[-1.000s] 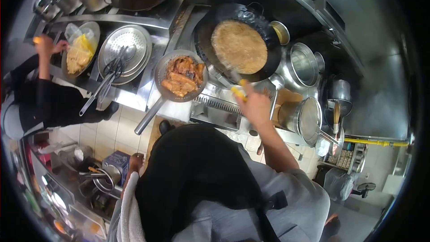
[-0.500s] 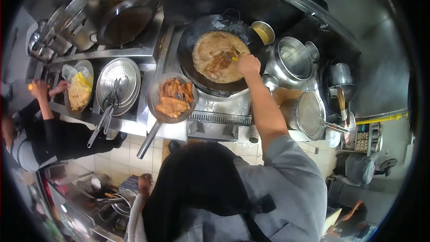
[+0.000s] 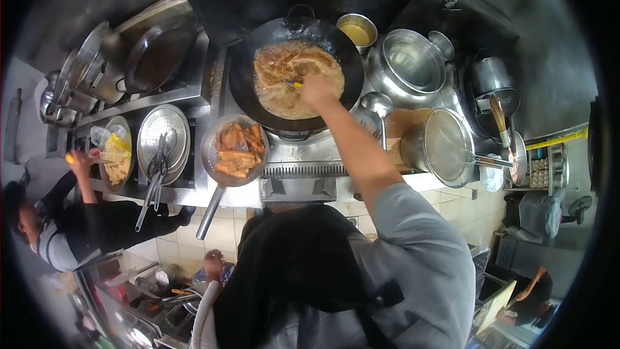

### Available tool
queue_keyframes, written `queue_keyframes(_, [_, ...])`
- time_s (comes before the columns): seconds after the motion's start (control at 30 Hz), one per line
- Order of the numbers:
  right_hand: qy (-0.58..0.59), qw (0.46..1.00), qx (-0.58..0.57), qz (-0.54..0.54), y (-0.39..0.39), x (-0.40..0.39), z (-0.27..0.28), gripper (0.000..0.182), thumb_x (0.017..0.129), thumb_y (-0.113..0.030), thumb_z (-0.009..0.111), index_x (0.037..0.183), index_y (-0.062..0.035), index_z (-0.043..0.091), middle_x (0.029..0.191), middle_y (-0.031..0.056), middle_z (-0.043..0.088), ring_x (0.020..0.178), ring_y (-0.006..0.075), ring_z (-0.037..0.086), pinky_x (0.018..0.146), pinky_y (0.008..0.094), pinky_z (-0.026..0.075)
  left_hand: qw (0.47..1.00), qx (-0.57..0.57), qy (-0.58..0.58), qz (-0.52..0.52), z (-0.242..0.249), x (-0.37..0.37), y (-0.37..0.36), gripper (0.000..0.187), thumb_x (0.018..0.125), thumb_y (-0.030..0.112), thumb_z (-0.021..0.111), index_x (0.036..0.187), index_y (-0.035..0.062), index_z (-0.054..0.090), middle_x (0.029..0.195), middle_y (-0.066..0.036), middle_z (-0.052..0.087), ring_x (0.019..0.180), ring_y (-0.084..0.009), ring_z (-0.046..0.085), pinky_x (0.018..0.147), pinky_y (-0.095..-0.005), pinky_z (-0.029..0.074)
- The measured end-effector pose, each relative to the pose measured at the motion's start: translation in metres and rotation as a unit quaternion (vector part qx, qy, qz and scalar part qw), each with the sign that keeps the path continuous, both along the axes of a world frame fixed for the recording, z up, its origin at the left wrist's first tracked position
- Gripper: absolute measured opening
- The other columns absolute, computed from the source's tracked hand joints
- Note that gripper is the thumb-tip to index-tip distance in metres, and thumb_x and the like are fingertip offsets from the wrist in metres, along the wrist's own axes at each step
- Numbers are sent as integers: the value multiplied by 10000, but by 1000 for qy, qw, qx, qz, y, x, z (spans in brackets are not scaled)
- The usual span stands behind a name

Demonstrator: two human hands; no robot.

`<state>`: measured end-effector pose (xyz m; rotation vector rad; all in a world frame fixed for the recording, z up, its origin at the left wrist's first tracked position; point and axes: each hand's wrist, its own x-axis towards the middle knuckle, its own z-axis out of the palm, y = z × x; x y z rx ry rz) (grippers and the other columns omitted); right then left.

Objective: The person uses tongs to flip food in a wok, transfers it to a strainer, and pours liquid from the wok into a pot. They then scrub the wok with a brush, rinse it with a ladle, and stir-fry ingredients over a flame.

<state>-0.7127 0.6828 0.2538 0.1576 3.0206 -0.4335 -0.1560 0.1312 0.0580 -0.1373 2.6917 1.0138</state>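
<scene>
Looks down into a big black wok (image 3: 242, 84) of foamy brown liquid (image 3: 278, 106), with a darker, folded mass of food (image 3: 311, 59) in the liquid. Reaches over the wok's right half with the right hand (image 3: 319, 92), closed firmly around the yellow handle (image 3: 298, 84) of a tool dipping toward the wok's middle; too hidden by froth and fingers to make out its shape. Holds the left hand (image 3: 214, 265) low, well apart from the wok, left of it and toward the body, fingers curled in; impossible to tell if anything is in its grip.

Just left of the wok, a long-handled pan (image 3: 207, 147) of browned food pieces (image 3: 240, 152), handle angled away from the wok. Farther left, round metal plates with holes (image 3: 155, 130), under a few utensils (image 3: 155, 174). Farthest left of the wok, a co-worker's hand (image 3: 81, 163) beside a dish of pale food (image 3: 117, 169).

Behind the wok's right edge, a metal bowl (image 3: 369, 28) of yellow liquid. Right of the wok, a ladle (image 3: 377, 105) and nested metal bowls (image 3: 427, 87).
</scene>
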Motion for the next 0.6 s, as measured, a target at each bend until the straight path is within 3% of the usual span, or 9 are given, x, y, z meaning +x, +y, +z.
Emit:
queue_keyframes(0.03, [-33,999,3,25,9,17,33,485,944,-453,692,1195,-39,724,1094,220,761,1079,384,732,959,466,573,1000,-3,1,2,9,-3,6,217,1016,147,605,1191,44,681,880,-132,705,622,-191,665,539,-310,537])
queue_keyframes(0.07, [-65,997,7,47,19,33,56,493,945,-443,693,1223,-35,709,1068,221,764,1043,390,740,938,469,581,966,110,-34,233,29,-14,19,234,1026,132,586,1230,37,653,877,-107,688,625,-172,640,542,-300,525])
queue_keyframes(0.1, [-64,997,5,45,27,43,61,493,945,-443,693,1223,-35,709,1068,221,764,1043,390,740,938,469,581,866,216,-67,445,40,-25,24,254,1037,118,567,1268,31,624,875,-81,670,628,-152,615,545,-290,514])
queue_keyframes(0.23, [33,998,29,-33,57,104,71,619,961,-428,667,1415,-18,574,1018,240,760,979,410,743,887,496,583,898,109,42,425,64,-57,4,287,1056,118,538,1321,28,600,932,-85,674,657,-125,587,568,-272,493])
queue_keyframes(0.3, [66,992,28,-99,71,146,79,656,969,-424,652,1466,-13,526,1008,249,757,973,417,741,880,508,579,878,98,186,430,68,-88,-18,300,1055,111,540,1336,22,597,986,-79,667,697,-107,559,584,-262,482])
queue_keyframes(0.4, [29,970,39,-239,71,225,82,685,1000,-411,586,1532,-12,425,1086,291,720,1012,440,724,906,520,572,893,175,222,351,107,-154,-46,317,1087,122,537,1383,16,581,1042,-56,665,793,-98,563,658,-239,469])
queue_keyframes(0.47, [-82,950,56,-295,53,274,73,726,1010,-411,574,1569,4,366,1106,306,709,1013,451,718,899,520,573,924,139,252,253,133,-203,-52,342,1095,131,545,1417,17,563,1091,-59,669,867,-96,575,709,-237,470])
queue_keyframes(0.53, [-107,952,37,-284,17,308,53,733,1013,-402,568,1578,9,347,1101,305,710,1010,445,719,898,518,575,936,195,235,174,162,-249,-44,363,1087,103,550,1437,6,549,1159,-85,684,1003,-126,634,798,-245,512])
queue_keyframes(0.6, [-151,958,11,-244,-42,328,61,755,1023,-380,549,1608,19,286,1144,313,697,1020,437,719,897,521,578,943,214,234,100,187,-287,-23,351,1081,94,556,1415,-12,565,1173,-104,691,1025,-141,652,826,-258,539])
